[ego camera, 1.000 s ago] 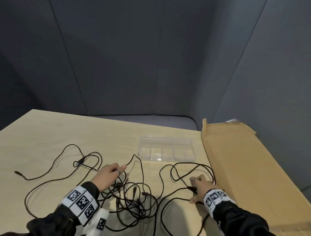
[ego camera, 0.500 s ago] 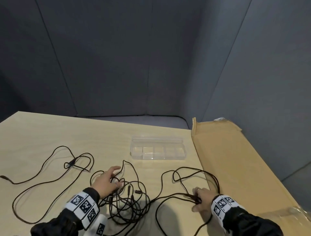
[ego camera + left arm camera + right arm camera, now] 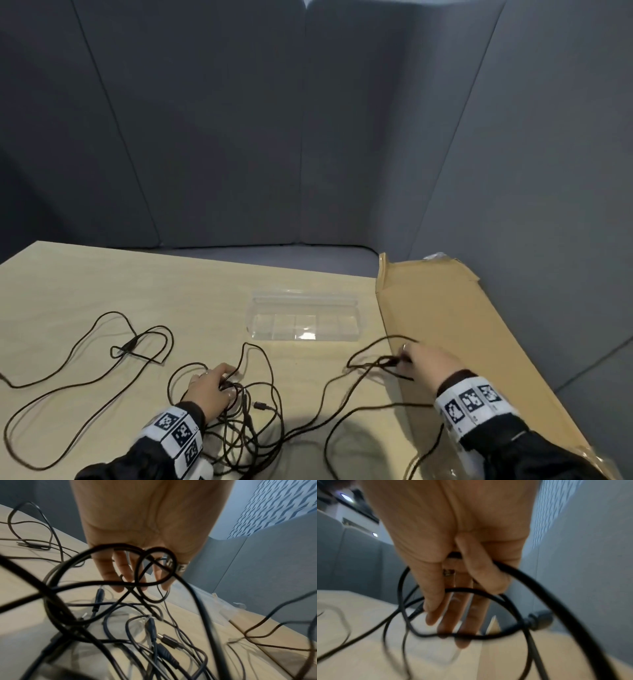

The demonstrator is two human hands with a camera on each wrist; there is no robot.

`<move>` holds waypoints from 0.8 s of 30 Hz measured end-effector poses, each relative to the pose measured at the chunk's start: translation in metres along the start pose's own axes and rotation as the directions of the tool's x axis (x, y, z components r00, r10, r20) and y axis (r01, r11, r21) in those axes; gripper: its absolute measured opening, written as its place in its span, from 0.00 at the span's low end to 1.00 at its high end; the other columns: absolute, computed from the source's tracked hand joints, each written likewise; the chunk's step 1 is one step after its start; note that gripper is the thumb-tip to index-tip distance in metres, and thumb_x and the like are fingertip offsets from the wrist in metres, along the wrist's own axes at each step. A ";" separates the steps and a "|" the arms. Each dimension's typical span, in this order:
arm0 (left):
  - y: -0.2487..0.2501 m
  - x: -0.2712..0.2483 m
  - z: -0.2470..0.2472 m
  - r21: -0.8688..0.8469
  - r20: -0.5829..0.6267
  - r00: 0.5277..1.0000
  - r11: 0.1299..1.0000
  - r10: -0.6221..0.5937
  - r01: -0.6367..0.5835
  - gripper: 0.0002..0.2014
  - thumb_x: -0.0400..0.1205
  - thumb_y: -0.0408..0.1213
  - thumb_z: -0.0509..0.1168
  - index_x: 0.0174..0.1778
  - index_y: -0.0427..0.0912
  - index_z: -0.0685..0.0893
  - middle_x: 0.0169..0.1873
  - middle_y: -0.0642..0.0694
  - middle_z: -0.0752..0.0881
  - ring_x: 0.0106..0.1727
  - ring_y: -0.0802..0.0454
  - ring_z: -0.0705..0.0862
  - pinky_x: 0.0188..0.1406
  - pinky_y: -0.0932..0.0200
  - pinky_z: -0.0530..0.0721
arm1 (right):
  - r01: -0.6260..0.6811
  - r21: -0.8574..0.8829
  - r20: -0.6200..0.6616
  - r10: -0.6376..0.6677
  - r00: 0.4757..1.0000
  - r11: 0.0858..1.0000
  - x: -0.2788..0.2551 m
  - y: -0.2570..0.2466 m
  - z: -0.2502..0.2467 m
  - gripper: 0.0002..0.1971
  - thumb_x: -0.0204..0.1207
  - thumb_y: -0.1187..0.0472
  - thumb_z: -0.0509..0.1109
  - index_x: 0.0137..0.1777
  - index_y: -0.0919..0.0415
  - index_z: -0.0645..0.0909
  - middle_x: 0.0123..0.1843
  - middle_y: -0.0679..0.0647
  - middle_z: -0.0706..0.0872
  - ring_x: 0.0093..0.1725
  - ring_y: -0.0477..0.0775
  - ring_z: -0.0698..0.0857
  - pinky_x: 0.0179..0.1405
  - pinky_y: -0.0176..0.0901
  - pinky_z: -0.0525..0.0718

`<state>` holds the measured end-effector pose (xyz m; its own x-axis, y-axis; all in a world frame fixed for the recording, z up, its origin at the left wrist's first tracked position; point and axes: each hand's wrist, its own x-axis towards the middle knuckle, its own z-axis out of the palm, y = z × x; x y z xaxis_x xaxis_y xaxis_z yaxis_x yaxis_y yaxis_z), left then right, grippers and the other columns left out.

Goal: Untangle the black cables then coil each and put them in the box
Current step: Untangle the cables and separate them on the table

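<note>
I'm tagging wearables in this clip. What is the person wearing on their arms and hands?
Both arms are in black long sleeves, the left sleeve and the right sleeve alike. Each wrist carries a white band printed with black square code markers: left wristband, right wristband. The left hand has a silver engraved ring; the right hand wears a small ring, blurred.

We identify a light wood counter (image 3: 102, 281) as the supporting surface. Black cables (image 3: 246, 416) lie on its near half. They form a dense tangle at near centre, and one long loose run spreads out to the left. A clear compartment box (image 3: 305, 303) sits beyond the tangle, apart from it. A flat cardboard sheet (image 3: 445, 318) covers the counter's right edge, just beside the box.
</note>
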<state>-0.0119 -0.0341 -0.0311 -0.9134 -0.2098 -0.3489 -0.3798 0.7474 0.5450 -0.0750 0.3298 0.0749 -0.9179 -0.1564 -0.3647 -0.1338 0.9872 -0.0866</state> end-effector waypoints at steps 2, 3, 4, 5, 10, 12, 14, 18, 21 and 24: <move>0.007 0.000 0.007 -0.030 -0.021 1.000 1.000 -0.007 0.007 0.12 0.78 0.33 0.63 0.46 0.60 0.75 0.47 0.48 0.86 0.59 0.44 0.75 0.59 0.57 0.74 | 0.031 0.066 -0.133 -0.022 0.991 0.997 -0.009 0.008 -0.036 0.10 0.84 0.53 0.58 0.59 0.51 0.77 0.55 0.54 0.87 0.54 0.58 0.85 0.48 0.45 0.79; 0.011 0.000 0.011 -0.043 -0.035 0.999 0.999 -0.009 0.007 0.13 0.78 0.32 0.63 0.43 0.60 0.74 0.45 0.48 0.86 0.58 0.43 0.76 0.57 0.56 0.75 | 0.044 0.112 -0.189 -0.022 0.982 0.993 -0.014 0.012 -0.052 0.11 0.84 0.52 0.57 0.61 0.50 0.77 0.52 0.52 0.88 0.51 0.56 0.85 0.48 0.46 0.81; 0.014 -0.001 0.015 -0.054 -0.044 0.999 0.999 -0.008 0.005 0.14 0.77 0.32 0.63 0.42 0.60 0.74 0.44 0.47 0.86 0.57 0.43 0.77 0.57 0.56 0.75 | 0.058 0.152 -0.227 -0.023 0.974 0.987 -0.018 0.017 -0.064 0.12 0.84 0.52 0.57 0.64 0.49 0.76 0.49 0.50 0.88 0.49 0.53 0.85 0.48 0.47 0.83; 0.018 -0.001 0.019 -0.053 -0.047 0.999 0.999 -0.003 0.000 0.14 0.76 0.31 0.63 0.42 0.60 0.74 0.44 0.47 0.86 0.56 0.43 0.77 0.57 0.55 0.76 | 0.081 0.175 -0.258 -0.034 0.966 0.981 -0.022 0.021 -0.076 0.15 0.83 0.51 0.58 0.69 0.48 0.73 0.47 0.48 0.88 0.46 0.50 0.85 0.46 0.47 0.83; 0.026 -0.001 0.028 -0.009 -0.005 1.000 1.000 0.010 -0.010 0.15 0.73 0.31 0.64 0.41 0.60 0.73 0.45 0.47 0.84 0.55 0.46 0.78 0.58 0.55 0.77 | 0.113 0.143 -0.235 -0.077 0.969 0.983 -0.037 0.031 -0.097 0.14 0.84 0.55 0.57 0.67 0.52 0.76 0.37 0.42 0.81 0.34 0.40 0.78 0.28 0.29 0.70; 0.024 -0.001 0.026 0.001 -0.004 1.000 1.000 -0.006 0.006 0.14 0.73 0.31 0.64 0.43 0.58 0.76 0.46 0.47 0.84 0.55 0.45 0.79 0.58 0.55 0.77 | 0.096 0.058 -0.316 -0.073 0.946 0.994 -0.045 0.034 -0.106 0.13 0.84 0.54 0.57 0.61 0.53 0.81 0.36 0.40 0.79 0.42 0.45 0.80 0.28 0.32 0.67; 0.022 0.000 0.024 0.003 0.013 1.000 1.000 -0.009 0.009 0.14 0.72 0.32 0.63 0.44 0.59 0.77 0.47 0.47 0.85 0.55 0.44 0.80 0.59 0.54 0.77 | 0.126 0.070 -0.501 -0.075 0.862 0.990 -0.050 0.038 -0.120 0.12 0.83 0.54 0.59 0.55 0.54 0.83 0.38 0.44 0.79 0.49 0.52 0.83 0.36 0.39 0.69; 0.040 -0.007 0.016 -0.009 0.058 0.998 1.000 0.026 -0.026 0.08 0.74 0.39 0.66 0.45 0.58 0.78 0.48 0.43 0.85 0.53 0.45 0.83 0.57 0.55 0.79 | 0.486 0.316 -0.789 -0.059 0.612 0.815 -0.058 0.027 -0.161 0.10 0.83 0.62 0.60 0.52 0.53 0.84 0.35 0.33 0.80 0.37 0.30 0.80 0.38 0.25 0.72; 0.087 -0.020 -0.003 0.302 0.090 0.996 0.952 0.028 -0.054 0.23 0.76 0.60 0.60 0.65 0.56 0.73 0.66 0.44 0.74 0.70 0.44 0.70 0.72 0.50 0.67 | 0.652 0.463 -0.799 -0.037 0.600 0.600 -0.068 0.002 -0.189 0.12 0.85 0.63 0.56 0.51 0.52 0.82 0.25 0.28 0.79 0.30 0.27 0.78 0.30 0.20 0.71; 0.148 -0.042 -0.038 0.266 -0.012 0.976 0.942 0.218 -0.207 0.55 0.56 0.83 0.53 0.79 0.59 0.55 0.80 0.51 0.58 0.80 0.49 0.55 0.77 0.40 0.55 | 0.705 0.623 -0.732 -0.066 0.678 0.340 -0.079 -0.027 -0.203 0.13 0.86 0.62 0.54 0.51 0.52 0.81 0.21 0.38 0.70 0.20 0.38 0.68 0.20 0.24 0.63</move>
<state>-0.0356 0.0608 0.0933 -0.9759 -0.0492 -0.2126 -0.1295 0.9146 0.3830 -0.0748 0.3221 0.2939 -0.8872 -0.1487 0.4367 -0.4598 0.2067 -0.8636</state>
